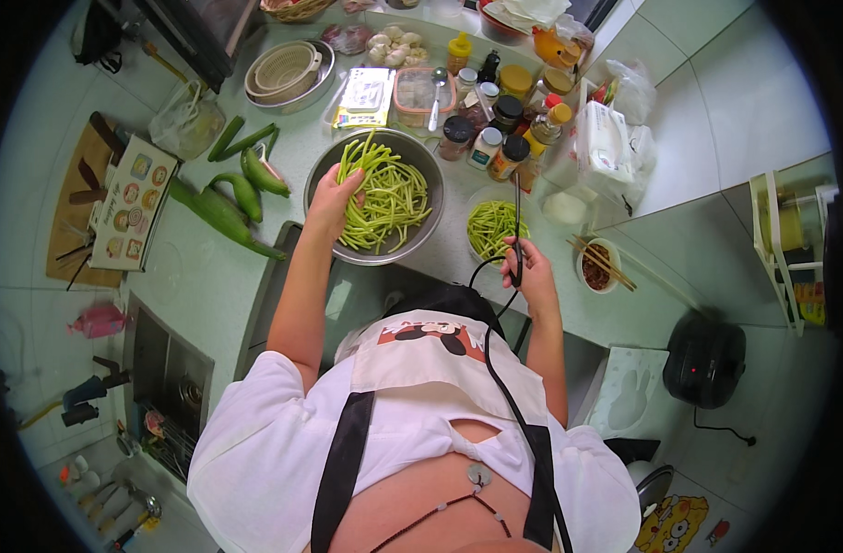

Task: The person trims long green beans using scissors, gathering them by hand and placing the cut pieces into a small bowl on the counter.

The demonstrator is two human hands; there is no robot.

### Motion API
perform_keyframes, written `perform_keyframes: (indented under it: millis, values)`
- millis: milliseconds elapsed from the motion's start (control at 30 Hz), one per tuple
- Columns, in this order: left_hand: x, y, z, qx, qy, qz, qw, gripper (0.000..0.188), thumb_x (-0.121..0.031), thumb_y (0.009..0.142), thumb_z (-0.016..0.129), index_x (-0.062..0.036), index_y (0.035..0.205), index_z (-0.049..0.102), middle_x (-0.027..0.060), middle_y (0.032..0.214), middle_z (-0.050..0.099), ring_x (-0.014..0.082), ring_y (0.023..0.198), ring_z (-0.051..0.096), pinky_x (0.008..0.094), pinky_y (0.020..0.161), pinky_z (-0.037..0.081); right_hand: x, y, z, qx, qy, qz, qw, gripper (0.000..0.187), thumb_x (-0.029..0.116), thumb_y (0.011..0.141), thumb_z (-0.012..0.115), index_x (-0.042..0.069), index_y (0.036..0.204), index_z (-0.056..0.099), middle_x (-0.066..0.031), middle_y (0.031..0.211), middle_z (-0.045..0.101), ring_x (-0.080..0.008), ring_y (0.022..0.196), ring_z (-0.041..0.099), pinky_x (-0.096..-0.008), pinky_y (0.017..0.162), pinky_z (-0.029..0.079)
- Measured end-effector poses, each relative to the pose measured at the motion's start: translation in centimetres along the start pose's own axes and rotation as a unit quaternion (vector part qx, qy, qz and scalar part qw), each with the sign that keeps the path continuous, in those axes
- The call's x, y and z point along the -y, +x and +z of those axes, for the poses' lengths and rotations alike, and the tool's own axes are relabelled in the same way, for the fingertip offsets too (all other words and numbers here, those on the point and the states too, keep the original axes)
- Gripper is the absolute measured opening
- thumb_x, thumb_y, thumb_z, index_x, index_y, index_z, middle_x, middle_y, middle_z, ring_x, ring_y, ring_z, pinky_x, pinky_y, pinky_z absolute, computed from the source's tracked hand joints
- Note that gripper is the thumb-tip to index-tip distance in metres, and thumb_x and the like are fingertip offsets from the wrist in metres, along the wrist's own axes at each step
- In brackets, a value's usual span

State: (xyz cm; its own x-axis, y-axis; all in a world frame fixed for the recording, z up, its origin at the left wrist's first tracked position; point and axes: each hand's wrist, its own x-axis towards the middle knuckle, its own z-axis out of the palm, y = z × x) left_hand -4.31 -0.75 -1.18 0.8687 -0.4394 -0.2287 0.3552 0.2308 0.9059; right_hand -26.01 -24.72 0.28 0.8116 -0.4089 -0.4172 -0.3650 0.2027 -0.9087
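Note:
In a steel bowl [312, 221] on the counter lies a heap of cut green beans [398, 207], thin and long. My left hand [329, 203] reaches in at the bowl's left side, its fingers closed round a bunch of the beans that sticks up above the rim. To the right, my right hand [534, 276] pinches a black cable [517, 253] whose slim straight part points away from me. Just beyond this hand stands a smaller clear bowl with more cut beans [490, 229]. The cable loops down across my apron [440, 355].
Cucumbers and green peppers [237, 195] lie left of the steel bowl. Spice jars [506, 112] crowd the back right. A small bowl of reddish-brown food [598, 267] with chopsticks [615, 267] stands right. A sink [168, 373] is at left, a black cooker [705, 359] at right.

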Motion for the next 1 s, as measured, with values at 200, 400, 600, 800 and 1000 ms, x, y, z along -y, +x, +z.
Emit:
perform_keyframes:
  millis: [200, 400, 600, 800, 1000]
  values:
    - [0.5, 0.4, 3.6, 0.044, -0.093, -0.052, 0.993, 0.014, -0.015, 0.085, 0.052, -0.0047, 0.092, 0.047, 0.0011, 0.070, 0.046, 0.0092, 0.056, 0.045, 0.0215, 0.048, 0.038, -1.0, -0.5, -1.0, 0.063, 0.002, -0.017, 0.998, 0.030, 0.016, 0.083, 0.055, 0.002, 0.109, 0.049, -0.0023, 0.070, 0.052, -0.0071, 0.053, 0.048, -0.0196, 0.049, 0.040]
    - [2.9, 1.5, 11.3, 0.149, -0.082, -0.108, 0.979, 0.014, -0.014, 0.084, 0.054, -0.0064, 0.093, 0.049, -0.0005, 0.074, 0.046, 0.0095, 0.057, 0.045, 0.0223, 0.050, 0.039, -0.3, -1.3, -1.9, 0.108, 0.006, 0.011, 0.994, 0.032, 0.008, 0.080, 0.054, 0.001, 0.110, 0.047, -0.0007, 0.075, 0.054, -0.0066, 0.062, 0.050, -0.0194, 0.049, 0.041]
    - [5.9, 2.2, 16.4, 0.201, -0.063, -0.142, 0.967, 0.017, -0.016, 0.084, 0.054, -0.0043, 0.096, 0.050, 0.0002, 0.077, 0.050, 0.0093, 0.060, 0.048, 0.0226, 0.051, 0.041, -0.8, -2.3, -3.3, 0.065, 0.042, 0.004, 0.997, 0.032, 0.010, 0.081, 0.055, 0.000, 0.110, 0.047, -0.0003, 0.078, 0.054, -0.0060, 0.062, 0.049, -0.0189, 0.049, 0.041]
    - [8.0, 1.7, 18.0, 0.209, 0.003, -0.142, 0.967, 0.021, -0.018, 0.083, 0.053, -0.0022, 0.097, 0.049, 0.0015, 0.074, 0.050, 0.0089, 0.056, 0.046, 0.0226, 0.049, 0.038, -1.0, -3.1, -4.0, 0.037, 0.044, 0.024, 0.998, 0.031, 0.012, 0.081, 0.056, -0.001, 0.109, 0.049, -0.0003, 0.070, 0.054, -0.0061, 0.055, 0.048, -0.0191, 0.043, 0.038]
    - [8.6, 1.9, 18.0, 0.193, 0.019, -0.128, 0.973, 0.022, -0.017, 0.083, 0.054, -0.0018, 0.097, 0.048, 0.0026, 0.075, 0.051, 0.0096, 0.058, 0.047, 0.0233, 0.050, 0.040, -1.7, -2.8, -4.2, 0.030, 0.041, 0.029, 0.998, 0.032, 0.016, 0.081, 0.058, -0.002, 0.107, 0.052, -0.0012, 0.059, 0.051, -0.0066, 0.043, 0.044, -0.0197, 0.039, 0.034]
